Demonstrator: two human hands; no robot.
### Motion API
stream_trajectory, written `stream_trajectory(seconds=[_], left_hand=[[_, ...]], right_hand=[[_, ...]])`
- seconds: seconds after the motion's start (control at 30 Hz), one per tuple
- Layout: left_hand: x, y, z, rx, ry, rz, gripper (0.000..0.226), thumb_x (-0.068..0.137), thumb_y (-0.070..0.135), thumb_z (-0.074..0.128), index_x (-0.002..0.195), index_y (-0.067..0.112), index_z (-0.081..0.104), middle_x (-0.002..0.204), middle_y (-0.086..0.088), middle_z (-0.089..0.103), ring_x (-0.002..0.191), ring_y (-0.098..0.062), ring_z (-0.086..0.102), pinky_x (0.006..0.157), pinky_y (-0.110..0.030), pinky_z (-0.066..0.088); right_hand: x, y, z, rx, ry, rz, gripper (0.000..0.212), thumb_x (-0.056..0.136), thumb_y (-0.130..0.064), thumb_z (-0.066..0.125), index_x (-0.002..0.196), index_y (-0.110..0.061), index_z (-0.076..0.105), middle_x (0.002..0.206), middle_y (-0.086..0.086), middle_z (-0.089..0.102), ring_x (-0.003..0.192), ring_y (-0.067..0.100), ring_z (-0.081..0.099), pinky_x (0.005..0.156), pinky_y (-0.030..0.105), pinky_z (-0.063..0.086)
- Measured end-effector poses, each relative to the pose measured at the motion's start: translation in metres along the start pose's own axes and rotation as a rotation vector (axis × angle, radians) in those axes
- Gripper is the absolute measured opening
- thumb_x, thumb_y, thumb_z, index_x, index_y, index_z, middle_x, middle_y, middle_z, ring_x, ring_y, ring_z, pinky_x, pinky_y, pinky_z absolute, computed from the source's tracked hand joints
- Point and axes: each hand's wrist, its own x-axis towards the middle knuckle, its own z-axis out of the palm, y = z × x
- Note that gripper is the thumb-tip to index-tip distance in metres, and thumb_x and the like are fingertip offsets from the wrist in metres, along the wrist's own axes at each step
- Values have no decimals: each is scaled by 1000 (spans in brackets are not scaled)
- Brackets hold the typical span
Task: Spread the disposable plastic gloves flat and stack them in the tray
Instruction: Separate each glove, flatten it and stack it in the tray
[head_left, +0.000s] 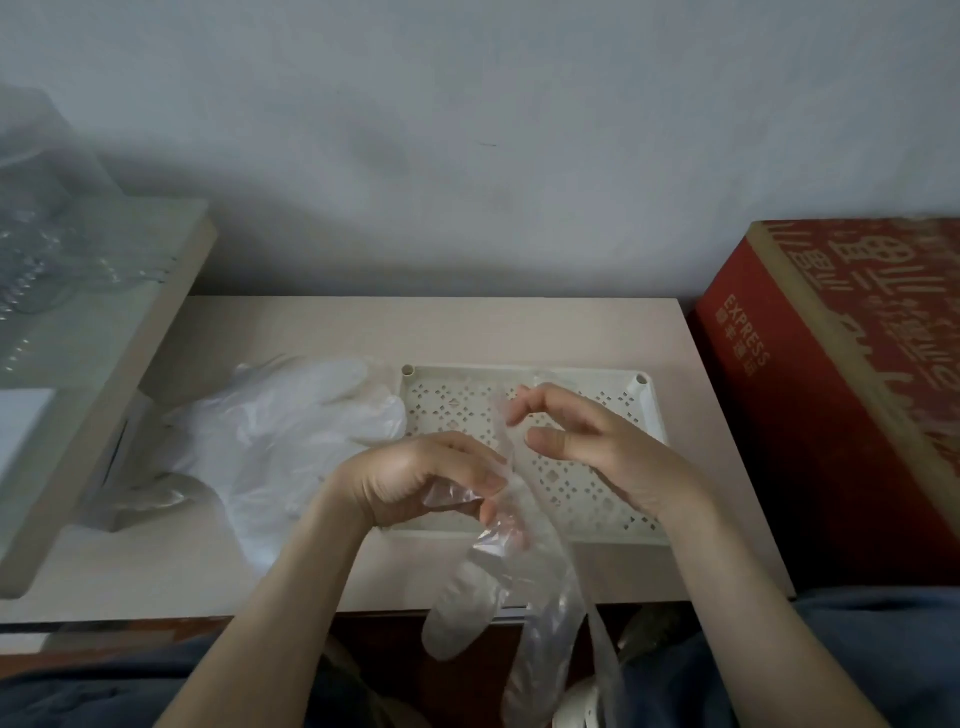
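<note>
left hand (421, 483): centre of the frame, palm turned down, fingers and thumb curled tight round a bunched part of the glove.
right hand (587, 441): just right of the left hand and a little higher, over the tray; fingers loosely bent, thumb apart from the fingertips, gripping nothing. the glove's top end stands at the fingertips; cannot tell whether they touch it.
glove (483, 577): clear thin plastic, crumpled, not flat. one narrow end rises from the left hand up to the right fingertips. the rest hangs down from the left hand, past the table's front edge, into the lower centre of the frame, where its fingers dangle.
tray (653, 415): white, oblong, its floor pierced with small diamond holes; lies flat on the table, right of centre, behind and under both hands.
pile (291, 431): more clear gloves, heaped loosely on the table just left of the tray, its right edge touching the tray's left rim.
table (311, 327): pale beige top, filling the middle of the frame, its front edge in the lower part.
box (831, 389): red, printed "express" on its side, stands right of the table at the right edge of the frame.
board (119, 364): beige-edged, slanting along the left of the frame, with clear plastic (36, 249) on it at the upper left, too blurred to name.
wall (467, 130): plain grey-white, upper half of the frame.
cloth (104, 691): dark blue, along the bottom of the frame.
</note>
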Motion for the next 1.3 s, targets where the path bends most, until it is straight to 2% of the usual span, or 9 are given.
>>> stream_trajectory(seconds=[0.17,0.27,0.43,0.63,0.7,0.87,1.1,1.2,1.3], left_hand=[[4,-4,1,-26,-27,-76,16,65,22,59,53,15,67,49,4,59,42,-6,52,41,-17,37],[6,-7,-2,-24,-33,-90,18,70,16,58,56,17,70,55,3,61,49,-7,56,46,-19,44],[1,-13,-11,-3,15,-132,20,76,18,60,57,19,68,61,3,63,56,-11,58,55,-25,50],[0,-30,-22,130,259,-205,27,97,14,49,82,14,72,86,1,71,66,-13,57,61,-23,50],[5,-39,-25,112,454,-152,24,98,15,48,94,8,71,92,2,72,75,-11,61,73,-24,53],[10,-46,-31,25,693,-90,24,99,17,47,93,7,68,83,6,73,78,-9,64,75,-21,54],[18,-45,-28,-51,782,-31,29,102,17,39,93,2,62,92,-10,72,82,-18,66,81,-31,55],[22,-45,-25,-82,796,-20,27,101,16,39,89,5,60,90,-10,72,80,-19,66,74,-26,56],[26,-46,-23,-50,819,-26,26,100,16,40,86,7,60,92,-12,73,80,-19,67,69,-22,55]], right_hand=[[2,-1,-2,131,-226,6,69,73,-54,72,134,-32,48,103,9,59,110,17,55,99,33,43],[5,5,0,105,-281,36,48,79,-42,72,124,-32,59,111,25,54,103,36,54,96,38,45],[7,15,0,79,-113,80,3,89,-8,62,89,-10,62,78,-8,60,77,3,56,77,16,45],[1,24,-20,179,93,104,19,86,-19,62,68,-20,58,97,16,65,100,27,60,89,32,38],[1,25,-25,131,149,130,22,84,-28,62,66,-21,51,82,15,56,83,38,51,82,40,33],[0,30,-27,-35,223,186,19,94,-23,51,80,-11,50,75,16,68,60,10,43,65,26,33],[6,46,-28,-88,384,215,16,100,-29,46,94,-16,54,64,2,60,60,13,45,52,18,36],[7,52,-28,-29,393,221,25,93,-52,49,105,-32,57,84,2,68,80,16,57,81,33,46],[5,49,-27,20,288,235,55,80,-66,56,123,-32,51,96,7,72,82,19,59,79,39,46]])
